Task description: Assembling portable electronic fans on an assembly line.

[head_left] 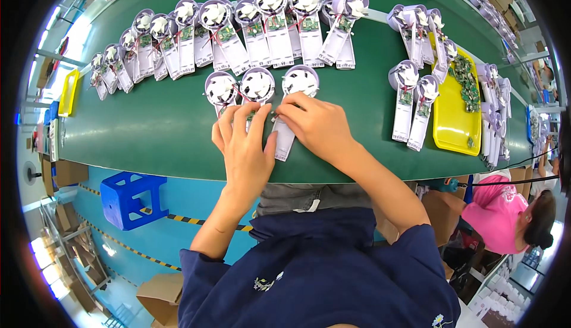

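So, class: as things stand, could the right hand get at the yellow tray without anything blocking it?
Probably yes. The right hand rests on the fan halves at the middle, and the yellow tray lies to its right on the same green table. Only two fan halves lie between, low and flat, so the hand could pass over them.
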